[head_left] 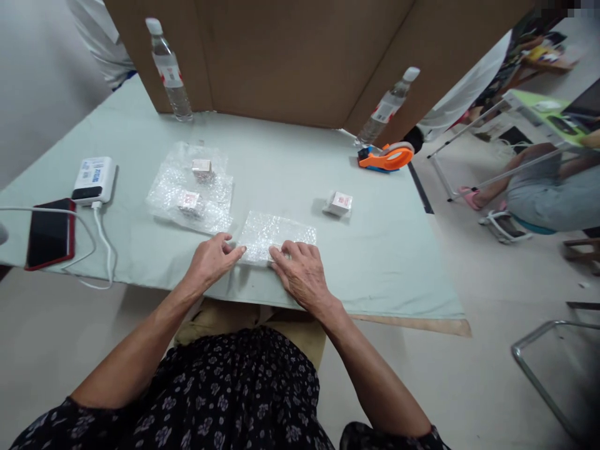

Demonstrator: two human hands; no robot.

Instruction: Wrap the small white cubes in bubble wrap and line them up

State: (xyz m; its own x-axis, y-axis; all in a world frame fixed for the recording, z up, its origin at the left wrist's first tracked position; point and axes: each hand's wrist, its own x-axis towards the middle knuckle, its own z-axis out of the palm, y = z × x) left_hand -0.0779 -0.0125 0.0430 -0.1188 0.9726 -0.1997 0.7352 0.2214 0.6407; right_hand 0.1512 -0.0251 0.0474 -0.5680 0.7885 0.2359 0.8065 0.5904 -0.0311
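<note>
Near the front edge of the worktop (398,262), a sheet of bubble wrap (262,228), flat on the pale green cloth. At its left side, left grip (210,259) open, thumb stretched toward the near corner (contact hard to judge). Over its near right part, right grip (300,265) with fingers curled downward; something small and pale partly hidden beneath, so impossible to tell whether closed around it.

Just to the left, a larger spread of bubble wrap (164,203), with a rear box (202,167) and a front box (189,201) on it. To the right, well apart from both grips, a small white box (340,204) with red print (in clear wrapping). Farther back, an orange tape dispenser (394,158) near the right bottle (387,109). At far left, a white power bank (94,178) and a red-edged phone (50,234).
</note>
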